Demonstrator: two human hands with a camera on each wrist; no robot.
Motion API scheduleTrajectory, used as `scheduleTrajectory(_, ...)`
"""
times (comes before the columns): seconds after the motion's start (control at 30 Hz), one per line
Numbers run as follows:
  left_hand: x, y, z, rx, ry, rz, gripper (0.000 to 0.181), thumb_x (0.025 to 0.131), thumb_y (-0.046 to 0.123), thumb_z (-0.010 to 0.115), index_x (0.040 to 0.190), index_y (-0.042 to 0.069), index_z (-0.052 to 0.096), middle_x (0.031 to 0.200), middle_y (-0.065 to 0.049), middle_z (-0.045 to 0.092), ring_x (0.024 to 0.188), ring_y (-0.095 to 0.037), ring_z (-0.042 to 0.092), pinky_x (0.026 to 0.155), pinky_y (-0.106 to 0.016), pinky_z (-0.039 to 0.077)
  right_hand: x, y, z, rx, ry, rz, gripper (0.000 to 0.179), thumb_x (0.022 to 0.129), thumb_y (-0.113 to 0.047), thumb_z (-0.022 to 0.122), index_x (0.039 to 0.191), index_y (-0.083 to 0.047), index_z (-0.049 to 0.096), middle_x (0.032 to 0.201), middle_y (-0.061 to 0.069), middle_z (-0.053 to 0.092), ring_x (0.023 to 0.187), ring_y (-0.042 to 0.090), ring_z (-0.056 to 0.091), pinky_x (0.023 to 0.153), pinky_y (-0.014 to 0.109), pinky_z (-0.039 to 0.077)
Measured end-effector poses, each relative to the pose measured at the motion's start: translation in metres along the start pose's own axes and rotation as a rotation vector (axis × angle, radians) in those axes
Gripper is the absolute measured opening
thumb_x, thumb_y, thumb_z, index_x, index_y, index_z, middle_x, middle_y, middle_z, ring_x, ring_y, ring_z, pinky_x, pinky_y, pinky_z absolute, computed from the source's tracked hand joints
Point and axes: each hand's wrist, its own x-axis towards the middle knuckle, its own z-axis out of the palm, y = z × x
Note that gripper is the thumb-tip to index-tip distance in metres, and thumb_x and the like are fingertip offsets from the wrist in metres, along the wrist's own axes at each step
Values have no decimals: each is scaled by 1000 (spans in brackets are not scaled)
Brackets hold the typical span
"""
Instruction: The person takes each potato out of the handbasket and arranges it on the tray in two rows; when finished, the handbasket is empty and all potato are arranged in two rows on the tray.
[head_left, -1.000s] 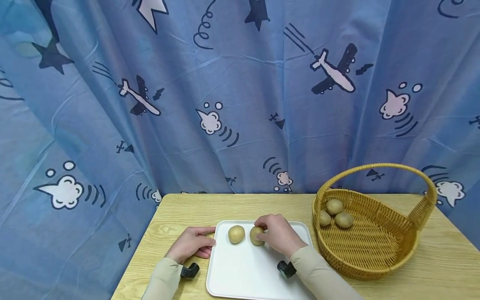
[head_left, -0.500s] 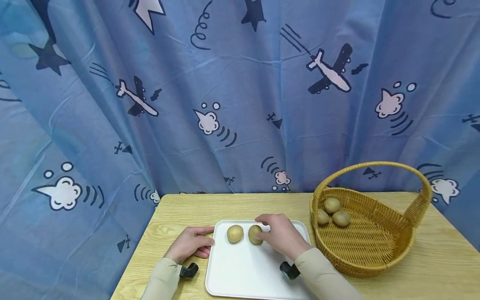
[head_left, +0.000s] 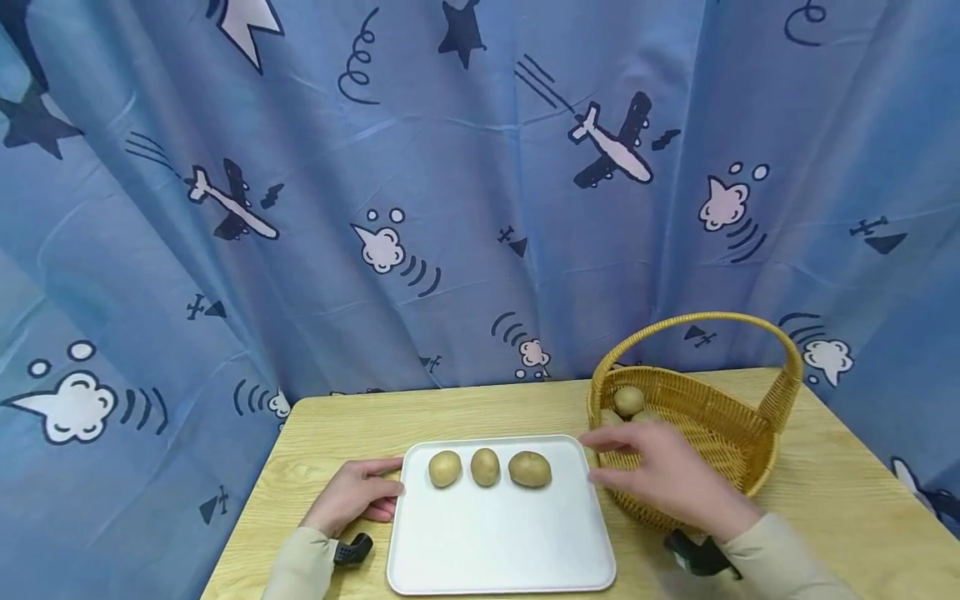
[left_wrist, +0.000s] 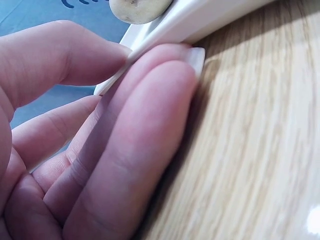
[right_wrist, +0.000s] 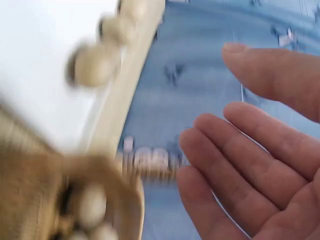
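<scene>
Three potatoes, a left potato (head_left: 445, 468), a middle potato (head_left: 485, 467) and a right potato (head_left: 530, 469), lie in a row near the far edge of a white tray (head_left: 498, 542). My left hand (head_left: 354, 497) holds the tray's left rim; in the left wrist view the thumb and fingers (left_wrist: 145, 115) meet at the tray edge (left_wrist: 210, 22). Over the near left side of a wicker basket (head_left: 723, 400), my right hand (head_left: 667, 475) is held with fingers spread and nothing in it. The right wrist view shows its bare palm (right_wrist: 280, 200).
More potatoes lie in the basket's left end, such as a potato (head_left: 628, 401) behind my right hand, which partly hides the others. The basket's tall arched handle (head_left: 697, 317) rises above it. A blue patterned curtain (head_left: 450, 208) hangs behind the wooden table (head_left: 330, 425).
My right hand has left the potatoes on the tray and moved right to the basket, uncovering the third potato. The head view has turned to the right. My left hand stays at the tray rim.
</scene>
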Motion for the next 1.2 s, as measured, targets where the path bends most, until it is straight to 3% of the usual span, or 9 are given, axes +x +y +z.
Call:
scheduleTrajectory(0.2, -1, 0, 0, 1, -1, -7, 68, 94, 26, 84, 155, 9, 60, 86, -9, 78, 69, -14, 75, 69, -34, 70, 11, 61, -43, 7, 34, 137, 48, 92, -44, 86, 129, -13, 78, 124, 7, 80, 111, 28, 77, 94, 46, 66)
scheduleTrajectory(0.47, -3, -1, -4, -12, -10, -2, 67, 95, 27, 84, 155, 8, 60, 85, -8, 79, 68, -13, 75, 69, -34, 70, 50, 121, -51, 9, -10, 198, 56, 97, -42, 81, 138, -5, 73, 130, 16, 77, 123, 41, 71, 100, 58, 62)
scheduleTrajectory(0.83, -1, 0, -2, -24, -20, 2, 66, 94, 25, 84, 154, 8, 61, 82, -8, 79, 67, -13, 75, 68, -34, 70, 72, 143, -39, 7, -93, 271, 57, 99, -42, 79, 136, 1, 72, 130, 22, 76, 122, 47, 69, 96, 59, 62)
scheduleTrajectory(1.2, 0, -2, -2, -31, -4, 7, 65, 94, 23, 84, 154, 8, 62, 79, -7, 78, 65, -13, 74, 64, -32, 69, 84, 149, -31, -16, -106, 307, 56, 97, -44, 81, 130, 1, 75, 130, 27, 74, 120, 50, 67, 94, 60, 62)
